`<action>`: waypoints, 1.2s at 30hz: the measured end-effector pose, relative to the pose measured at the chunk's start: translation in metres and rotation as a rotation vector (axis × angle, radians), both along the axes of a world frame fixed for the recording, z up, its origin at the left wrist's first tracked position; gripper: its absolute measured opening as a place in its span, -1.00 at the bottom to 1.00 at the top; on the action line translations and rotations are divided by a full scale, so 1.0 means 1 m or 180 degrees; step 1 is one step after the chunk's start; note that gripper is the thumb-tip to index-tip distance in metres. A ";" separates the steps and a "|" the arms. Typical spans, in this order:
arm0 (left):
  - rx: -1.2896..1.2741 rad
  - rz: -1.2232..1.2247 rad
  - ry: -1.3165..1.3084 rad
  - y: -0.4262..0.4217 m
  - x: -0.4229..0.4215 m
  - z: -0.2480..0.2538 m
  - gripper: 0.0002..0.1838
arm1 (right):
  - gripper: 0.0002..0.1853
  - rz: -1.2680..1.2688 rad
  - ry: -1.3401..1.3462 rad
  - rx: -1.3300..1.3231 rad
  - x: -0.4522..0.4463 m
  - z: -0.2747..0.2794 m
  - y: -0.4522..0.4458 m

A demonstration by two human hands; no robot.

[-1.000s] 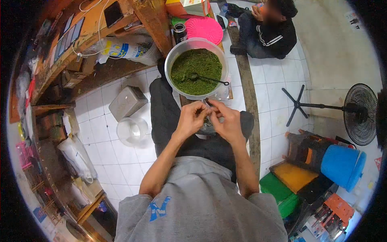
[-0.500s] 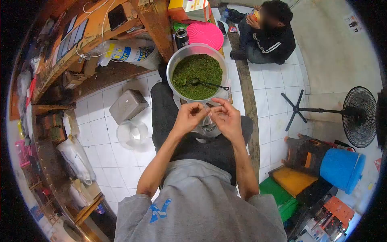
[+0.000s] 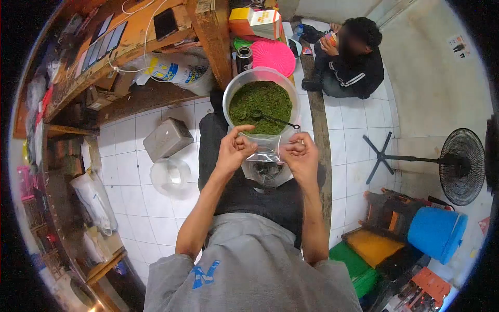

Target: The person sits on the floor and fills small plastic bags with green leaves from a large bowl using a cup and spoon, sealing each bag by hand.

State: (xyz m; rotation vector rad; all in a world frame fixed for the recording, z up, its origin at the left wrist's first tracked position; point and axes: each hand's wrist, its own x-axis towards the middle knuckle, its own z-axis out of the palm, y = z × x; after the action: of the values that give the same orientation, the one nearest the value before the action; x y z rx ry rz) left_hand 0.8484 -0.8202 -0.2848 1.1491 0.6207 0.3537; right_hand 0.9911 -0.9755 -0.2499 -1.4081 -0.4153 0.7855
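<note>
A small clear plastic bag (image 3: 266, 150) is stretched between my two hands over my lap. My left hand (image 3: 235, 154) pinches its left edge, index finger sticking out. Fingers curled, my right hand (image 3: 300, 157) grips the right edge. Just beyond them stands a whitish plastic tub (image 3: 227, 101) full of finely chopped green leaves (image 3: 257, 99). A black spoon (image 3: 280, 121) lies on the leaves with its handle toward the right rim. Below the bag, a clear container (image 3: 260, 179) holds something dark that I cannot make out.
Behind the tub are a pink plastic lid (image 3: 273, 57), a dark can (image 3: 244, 60) and a yellow-red box (image 3: 254, 23). A person (image 3: 351, 60) sits at the far right. A clear bowl (image 3: 170, 176) and a grey block (image 3: 167, 140) are on the left floor; a fan (image 3: 460, 166) is at right.
My hands have moved apart from nearly touching, and the clear plastic bag is now spread flat between them. The whole view has shifted slightly.
</note>
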 end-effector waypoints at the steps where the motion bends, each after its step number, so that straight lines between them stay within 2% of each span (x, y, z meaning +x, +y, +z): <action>1: 0.0290 0.0032 0.0001 -0.002 0.002 0.007 -0.49 | -0.79 -0.0118 0.0064 0.0056 0.000 0.000 -0.002; 2: 0.0288 0.0041 -0.0010 -0.002 0.003 0.011 -0.49 | -0.76 -0.0231 0.0118 0.0113 0.001 0.000 -0.004; 3: 0.0675 -0.0023 0.0147 -0.002 0.003 0.014 -0.49 | -0.76 -0.0216 0.0107 0.0111 0.004 -0.003 -0.007; 4: 0.1066 -0.0086 0.0309 -0.002 0.004 0.019 -0.48 | -0.78 0.0004 -0.0242 -0.0078 0.007 -0.005 -0.008; 5: 0.1066 -0.0073 0.0305 -0.001 0.004 0.026 -0.48 | -0.80 0.0220 -0.0590 -0.0267 0.008 -0.006 -0.008; 7: 0.2450 0.0023 0.0837 0.001 0.006 0.044 -0.37 | -0.78 0.0487 -0.0621 -0.0474 0.008 0.013 -0.007; 8: 0.2457 0.0029 0.0818 0.002 0.008 0.053 -0.37 | -0.75 0.0742 -0.0650 -0.0680 0.009 0.023 -0.004; 10: 0.3840 -0.0337 0.0110 -0.002 0.007 0.066 -0.22 | -0.69 0.0902 -0.0816 -0.0723 0.009 0.014 -0.005; 11: 0.3825 -0.0865 0.0366 -0.006 0.004 0.065 -0.14 | -0.67 0.0994 -0.1200 -0.0751 0.007 0.014 -0.002; 12: 0.3825 -0.0827 0.0379 -0.009 0.002 0.062 -0.14 | -0.65 0.1085 -0.1586 -0.0769 0.006 0.013 0.000; 14: 0.3822 -0.1143 0.0327 -0.009 0.000 0.047 -0.18 | -0.65 0.1307 -0.1571 -0.0923 0.009 0.012 0.005; 15: 0.3854 -0.0918 0.0244 -0.008 -0.002 0.036 -0.27 | -0.69 0.1325 -0.1526 -0.0795 0.011 0.013 0.008; 16: 0.3867 -0.0905 0.0255 -0.005 -0.005 0.031 -0.27 | -0.72 0.1337 -0.1476 -0.0670 0.013 0.015 0.012; 18: 0.3634 -0.0357 0.0235 -0.002 -0.012 0.026 -0.30 | -0.79 0.1194 -0.1710 -0.0706 0.031 0.018 0.034; 20: 0.3487 -0.0192 0.0409 0.003 -0.018 0.033 -0.28 | -0.88 0.0447 -0.4004 -0.1175 0.053 0.001 0.061; 21: 0.3333 -0.0039 0.0572 0.005 -0.022 0.036 -0.26 | -0.88 0.0433 -0.3999 -0.1198 0.063 -0.018 0.073; 23: 0.3288 0.0015 0.0676 0.009 -0.031 0.036 -0.23 | -0.88 0.1840 -0.4537 -0.2706 0.084 -0.063 0.092; 24: 0.3244 0.0093 0.0804 0.013 -0.037 0.035 -0.21 | -0.88 0.1833 -0.4554 -0.2712 0.091 -0.073 0.094; 26: 0.3253 0.0223 0.0776 0.023 -0.051 0.031 -0.19 | -0.90 0.1843 -0.4478 -0.2186 0.098 -0.070 0.102; 27: 0.3223 0.0316 0.0915 0.026 -0.059 0.030 -0.18 | -0.89 0.1313 -0.4572 -0.1943 0.101 -0.068 0.098; 30: 0.3199 0.0464 0.1103 0.032 -0.071 0.027 -0.15 | -0.86 0.1397 -0.4739 -0.2307 0.101 -0.058 0.093; 31: 0.3197 0.0480 0.1149 0.034 -0.072 0.026 -0.15 | -0.88 0.1743 -0.4669 -0.2292 0.088 -0.038 0.086; 33: 0.3154 0.0560 0.1226 0.037 -0.071 0.026 -0.15 | -0.88 0.1858 -0.4581 -0.2317 0.073 -0.010 0.079; 36: 0.3141 0.0540 0.1207 0.037 -0.070 0.027 -0.15 | -0.85 0.1904 -0.4335 -0.2578 0.063 -0.010 0.079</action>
State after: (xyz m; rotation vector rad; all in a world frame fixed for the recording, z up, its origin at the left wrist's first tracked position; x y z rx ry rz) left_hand 0.7782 -0.7830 -0.2581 2.1448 0.9146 0.6271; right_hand 1.0540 -0.8964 -0.2601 -2.5368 -1.7646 0.3059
